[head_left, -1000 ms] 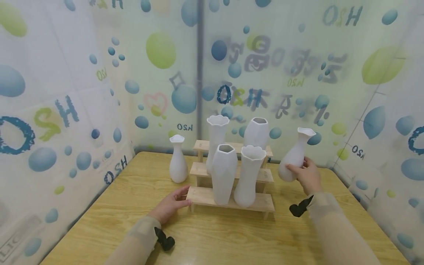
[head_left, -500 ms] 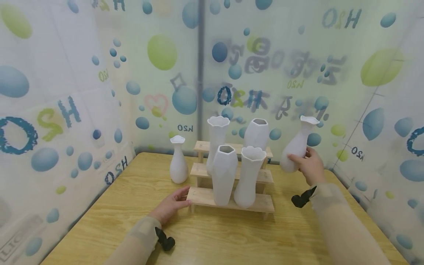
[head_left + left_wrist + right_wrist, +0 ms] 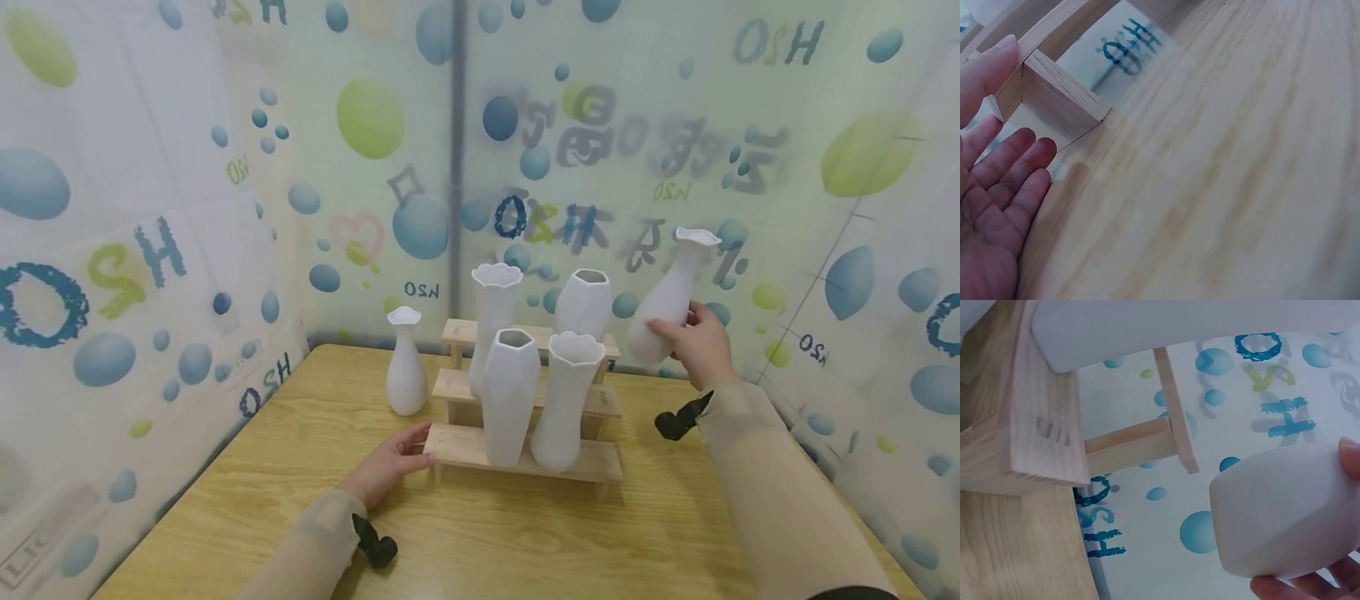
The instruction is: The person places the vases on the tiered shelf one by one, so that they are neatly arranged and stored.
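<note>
My right hand (image 3: 702,343) grips a white vase (image 3: 663,308) round its bulbous body and holds it up, tilted, to the right of the stand. In the right wrist view the base of this vase (image 3: 1285,512) hangs beside the upper steps. The thumb and index finger of my left hand (image 3: 390,462) pinch the left end of the stepped wooden stand (image 3: 457,442), while its other fingers lie loosely bent. Two white vases stand at the front of the stand, a faceted vase (image 3: 512,400) and a scalloped-rim vase (image 3: 566,408). Behind them are a tall fluted vase (image 3: 495,325) and another faceted vase (image 3: 583,304).
A slim-necked white vase (image 3: 406,367) stands on the wooden table (image 3: 480,550), left of the stand. Printed curtains (image 3: 375,200) with blue and green spots enclose the table at the back and on both sides.
My right hand has raised the slim-necked vase higher beside the stand. My left hand stays at the stand's end, and the other vases have not moved.
</note>
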Tool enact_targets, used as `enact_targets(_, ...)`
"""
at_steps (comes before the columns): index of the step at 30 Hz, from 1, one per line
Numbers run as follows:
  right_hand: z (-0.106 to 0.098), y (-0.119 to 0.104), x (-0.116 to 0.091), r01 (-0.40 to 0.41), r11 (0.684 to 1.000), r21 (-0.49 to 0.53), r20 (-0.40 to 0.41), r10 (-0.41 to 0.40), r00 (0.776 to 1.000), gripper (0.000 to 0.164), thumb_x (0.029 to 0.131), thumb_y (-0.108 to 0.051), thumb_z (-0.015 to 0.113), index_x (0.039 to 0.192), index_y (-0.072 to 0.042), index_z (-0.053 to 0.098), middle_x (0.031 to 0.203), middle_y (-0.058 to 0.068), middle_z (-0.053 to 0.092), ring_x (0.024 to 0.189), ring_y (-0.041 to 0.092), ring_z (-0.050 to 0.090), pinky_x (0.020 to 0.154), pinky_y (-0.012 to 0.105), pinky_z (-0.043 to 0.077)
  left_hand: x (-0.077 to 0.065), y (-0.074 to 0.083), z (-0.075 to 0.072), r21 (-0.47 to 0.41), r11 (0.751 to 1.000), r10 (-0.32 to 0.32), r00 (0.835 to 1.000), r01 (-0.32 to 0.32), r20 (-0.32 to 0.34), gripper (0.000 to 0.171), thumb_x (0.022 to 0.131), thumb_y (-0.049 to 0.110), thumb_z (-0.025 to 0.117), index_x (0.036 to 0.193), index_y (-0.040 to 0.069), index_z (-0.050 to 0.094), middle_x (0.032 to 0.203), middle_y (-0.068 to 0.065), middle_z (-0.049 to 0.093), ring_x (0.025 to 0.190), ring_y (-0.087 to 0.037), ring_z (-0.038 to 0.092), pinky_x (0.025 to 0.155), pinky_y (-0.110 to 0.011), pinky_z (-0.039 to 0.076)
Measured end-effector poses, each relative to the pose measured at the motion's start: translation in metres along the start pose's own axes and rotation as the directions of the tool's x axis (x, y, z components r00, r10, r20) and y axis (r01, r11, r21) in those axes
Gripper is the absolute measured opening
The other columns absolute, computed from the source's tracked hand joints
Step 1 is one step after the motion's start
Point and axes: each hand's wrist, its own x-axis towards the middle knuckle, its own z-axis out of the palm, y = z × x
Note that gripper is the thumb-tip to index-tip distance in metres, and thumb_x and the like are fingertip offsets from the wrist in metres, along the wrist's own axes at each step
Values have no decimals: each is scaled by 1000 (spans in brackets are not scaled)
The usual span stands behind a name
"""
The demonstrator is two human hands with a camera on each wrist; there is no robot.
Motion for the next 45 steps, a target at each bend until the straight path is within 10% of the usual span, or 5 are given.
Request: enact_targets(45,54,-31,34,24,1000,1,141,-24,990,71,94,-23,60,151,-3,22,146,24,35,125,43,43,97,59,41,0,-2,-2,6,1000,3,1000,-3,8,75,87,30,72,149,10,35,145,-13,43,123,-29,47,105,-52,33)
